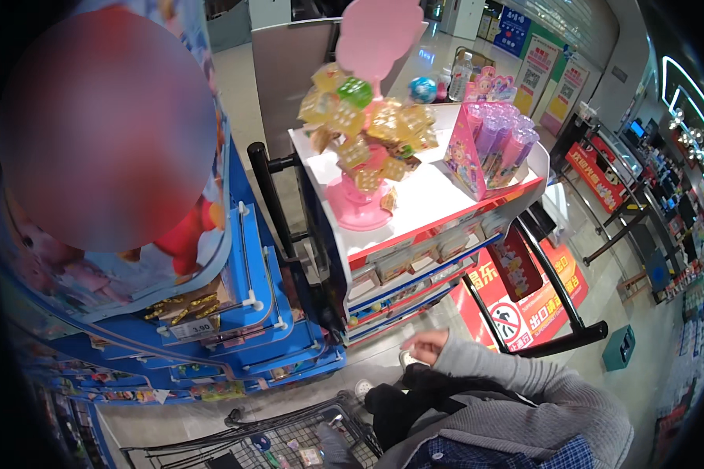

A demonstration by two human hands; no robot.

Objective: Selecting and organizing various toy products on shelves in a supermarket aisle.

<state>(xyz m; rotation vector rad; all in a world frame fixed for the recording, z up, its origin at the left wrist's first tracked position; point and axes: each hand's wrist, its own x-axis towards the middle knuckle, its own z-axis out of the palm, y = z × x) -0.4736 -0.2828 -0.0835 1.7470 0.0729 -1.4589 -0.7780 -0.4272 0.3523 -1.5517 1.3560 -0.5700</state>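
My right hand (426, 345), at the end of a grey knit sleeve, hangs in the air in front of a white display stand (414, 211). Its fingers are loosely bent and apart, with nothing visible in them. Over the black wire shopping cart (289, 438) at the lower edge, a grey sleeve (336, 447) reaches in on my left; the hand there is too small and hidden to make out. Several small colourful items lie in the cart. On the stand are a pink holder with yellow dice-shaped pieces (368, 125) and a pink box of purple and pink tubes (501, 141).
A blue tiered shelf (274, 328) with a large rounded picture panel (203, 266) stands close on the left. Black rails (579, 336) flank the stand. Beyond lie a red floor mat (559, 293), a teal bin (619, 348) and checkout counters at right.
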